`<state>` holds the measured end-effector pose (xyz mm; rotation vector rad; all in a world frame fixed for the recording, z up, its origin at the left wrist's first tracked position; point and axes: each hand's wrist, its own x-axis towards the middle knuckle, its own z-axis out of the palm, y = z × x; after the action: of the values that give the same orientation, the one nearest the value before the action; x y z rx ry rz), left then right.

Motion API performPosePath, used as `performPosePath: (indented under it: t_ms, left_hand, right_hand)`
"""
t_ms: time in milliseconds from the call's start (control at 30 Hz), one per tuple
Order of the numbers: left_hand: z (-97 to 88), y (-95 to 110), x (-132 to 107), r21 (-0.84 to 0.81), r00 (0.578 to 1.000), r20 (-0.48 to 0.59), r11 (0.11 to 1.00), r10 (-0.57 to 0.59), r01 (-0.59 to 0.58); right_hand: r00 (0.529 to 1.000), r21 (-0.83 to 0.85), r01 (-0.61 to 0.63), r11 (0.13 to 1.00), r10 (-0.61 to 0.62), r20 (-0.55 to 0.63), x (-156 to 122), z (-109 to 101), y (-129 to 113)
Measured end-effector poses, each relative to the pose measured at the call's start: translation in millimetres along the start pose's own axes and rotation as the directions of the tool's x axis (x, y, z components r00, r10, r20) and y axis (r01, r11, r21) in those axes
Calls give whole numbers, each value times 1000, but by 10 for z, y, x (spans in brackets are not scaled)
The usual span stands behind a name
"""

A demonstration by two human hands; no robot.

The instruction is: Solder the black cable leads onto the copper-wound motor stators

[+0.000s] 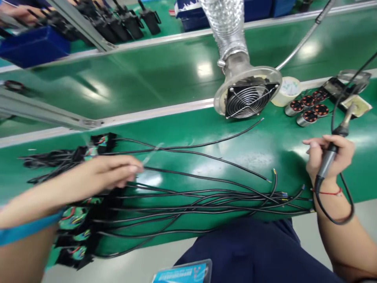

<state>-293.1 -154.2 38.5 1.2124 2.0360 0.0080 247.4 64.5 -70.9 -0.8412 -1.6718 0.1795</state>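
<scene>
My right hand (332, 157) grips a soldering iron (327, 159) whose metal end points away from me, at the yellowish sponge (357, 105) of a stand. Its cord loops over my wrist. Blurred by motion, my left hand (118, 171) is closed in a pinch above the black cables. A thin translucent strip (151, 154) sticks out from its fingertips. Under and around that hand lie black housings with green circuit boards (73, 217) and coloured wires. Long black cables (188, 173) run from them to the right, their ends showing coloured wire tips.
A fume extractor fan (249, 101) on a foil duct (225, 23) hangs over the bench. Several small motor-like cylinders (308, 117) and a round whitish tub (287, 91) stand at the back right. Metal frame bars cross the left; black radios (150, 17) and a blue bin (35, 45) sit beyond.
</scene>
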Motion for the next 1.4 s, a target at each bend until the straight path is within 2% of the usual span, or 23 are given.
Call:
performPosePath:
  t_ms: [33,67,100,133,167,233,267,300,333,400,467,533,600,667,733,833,933,1067,1133,1233,1333,1400]
  left_hand:
    - [233,358,18,-46,981,159,994,109,-102]
    - [457,685,41,-69,947,223,973,229,-219]
    - [663,971,69,-46,913,251,946,321,-320]
    - [846,1212,100,17,887,235,910,399,-414]
    - [1002,1407,134,89,861,213,869,461,-487]
    - [1221,1679,210,219,791,258,763,555,-608]
    - [1285,1767,251,282,781,269,729,564,-624]
    - [1322,1833,295,342,789,258,712,557,-614]
    - [1337,1882,340,399,815,216,713,538,-577]
    - [1318,1950,433,490,869,49,746,492,-450]
    - [1263,1992,525,520,888,-97,784,449,-339]
    - [1197,2011,609,487,902,-115,815,417,-314]
    - [1137,1996,666,415,915,-39,839,402,-351]
    - [1100,1948,670,348,901,61,837,429,-422]
    - [1105,1885,615,298,861,146,808,487,-508]
    - [1202,1815,476,322,813,183,747,553,-581]
    - [1361,1803,386,430,818,104,716,566,-550]
    - [1494,1837,382,401,832,-122,793,542,-458]
    - [1484,1870,382,303,820,-183,825,542,-477]
    - [1404,1953,342,89,803,-205,827,560,-554]
    - [1325,2071,258,-120,793,-186,788,579,-604]
    - [1301,2154,187,-216,784,-157,753,601,-621]
  right_hand:
    - [1000,16,-14,1000,13,20,9,12,-67]
    - [1000,33,-13,999,12,28,18,24,-128]
    - [999,45,-10,999,8,39,27,36,-180]
    - [999,48,-7,999,4,45,33,46,-222]
    - [999,48,-1,999,-2,46,38,53,-253]
    - [999,47,-2,999,1,38,43,59,-286]
    - [1000,51,-5,999,3,28,44,58,-294]
    - [1000,56,-6,998,5,18,45,55,-301]
    - [1000,62,-12,998,11,15,47,49,-308]
    - [1000,88,-29,996,28,14,54,36,-331]
    - [998,118,-52,992,50,23,62,23,-369]
    - [996,143,-80,987,75,39,66,15,-412]
    - [994,157,-94,983,85,64,60,11,-449]
    - [993,171,-98,980,84,87,47,8,-473]
    - [992,186,-90,978,71,107,37,3,-491]
    - [992,205,-76,976,54,113,42,-12,-524]
    - [991,200,-102,974,82,106,64,-26,-566]
    - [991,187,-92,978,72,111,73,-23,-571]
    - [993,182,-67,981,48,106,64,-14,-549]
    - [991,162,-68,984,48,125,52,-2,-542]
    - [963,170,-117,978,70,260,69,9,-643]
    - [920,208,-162,965,71,385,95,24,-772]
